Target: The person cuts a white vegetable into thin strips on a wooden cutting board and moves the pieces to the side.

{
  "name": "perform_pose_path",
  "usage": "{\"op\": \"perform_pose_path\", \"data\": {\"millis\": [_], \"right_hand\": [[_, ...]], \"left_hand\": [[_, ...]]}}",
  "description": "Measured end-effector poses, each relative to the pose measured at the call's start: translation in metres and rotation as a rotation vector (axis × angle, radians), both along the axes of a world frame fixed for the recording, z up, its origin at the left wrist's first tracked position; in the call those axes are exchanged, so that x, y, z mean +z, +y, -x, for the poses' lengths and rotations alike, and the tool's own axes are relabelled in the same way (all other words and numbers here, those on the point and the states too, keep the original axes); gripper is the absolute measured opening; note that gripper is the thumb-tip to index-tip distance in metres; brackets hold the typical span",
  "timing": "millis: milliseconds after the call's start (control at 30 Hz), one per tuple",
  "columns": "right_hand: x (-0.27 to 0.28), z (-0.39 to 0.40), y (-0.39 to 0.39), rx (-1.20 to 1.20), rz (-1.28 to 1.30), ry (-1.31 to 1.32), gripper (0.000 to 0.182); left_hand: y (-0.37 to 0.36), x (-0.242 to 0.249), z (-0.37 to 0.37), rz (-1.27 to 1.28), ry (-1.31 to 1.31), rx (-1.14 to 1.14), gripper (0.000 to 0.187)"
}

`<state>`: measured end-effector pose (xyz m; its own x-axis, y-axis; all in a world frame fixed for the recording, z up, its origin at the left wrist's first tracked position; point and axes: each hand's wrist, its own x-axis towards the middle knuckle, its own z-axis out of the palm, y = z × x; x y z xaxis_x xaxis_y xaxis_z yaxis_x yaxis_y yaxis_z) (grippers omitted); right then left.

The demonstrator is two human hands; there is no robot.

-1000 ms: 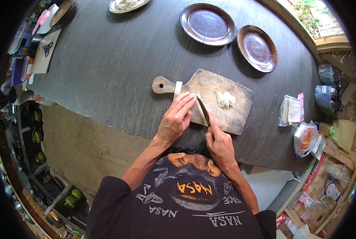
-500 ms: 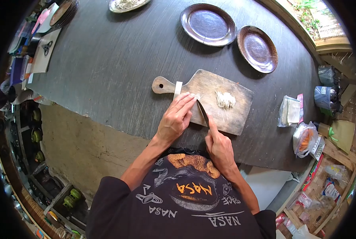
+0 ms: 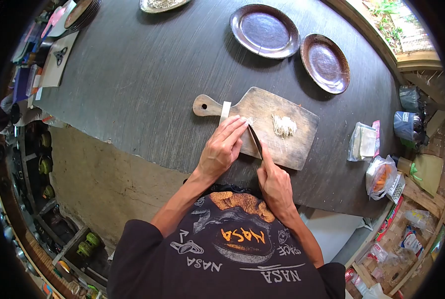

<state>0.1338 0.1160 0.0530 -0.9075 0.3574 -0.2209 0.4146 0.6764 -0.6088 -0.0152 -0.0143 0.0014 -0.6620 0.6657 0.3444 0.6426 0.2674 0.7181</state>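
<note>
A wooden cutting board (image 3: 302, 127) lies on the dark table, its handle pointing left. My left hand (image 3: 221, 144) presses a flat white strip (image 3: 225, 110) against the board, fingers together near the blade. My right hand (image 3: 275, 185) is wrapped round the handle of a dark knife (image 3: 255, 140), whose tip touches the board beside my left fingertips. A few thin pale shreds show by those fingertips. To the right on the board sits a small pile of pale shreds (image 3: 284, 126).
Two brown plates (image 3: 264, 31) (image 3: 325, 64) stand beyond the board. A dish of shreds (image 3: 162, 4) is at the far edge. Plastic packets (image 3: 364, 142) and a bag of orange items (image 3: 381, 176) lie at the right. Scissors (image 3: 60, 56) rest at the far left.
The view has shifted slightly, so the board and plates appear a little further right. Both hands keep nearly the same pose, with the knife still by the left fingertips.
</note>
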Motion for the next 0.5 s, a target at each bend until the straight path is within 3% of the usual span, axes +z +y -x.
{"op": "perform_pose_path", "data": {"millis": [500], "right_hand": [[0.002,0.013,0.000,-0.026,0.007,-0.025,0.065]], "left_hand": [[-0.002,0.000,-0.002,-0.009,-0.013,0.001,0.039]]}}
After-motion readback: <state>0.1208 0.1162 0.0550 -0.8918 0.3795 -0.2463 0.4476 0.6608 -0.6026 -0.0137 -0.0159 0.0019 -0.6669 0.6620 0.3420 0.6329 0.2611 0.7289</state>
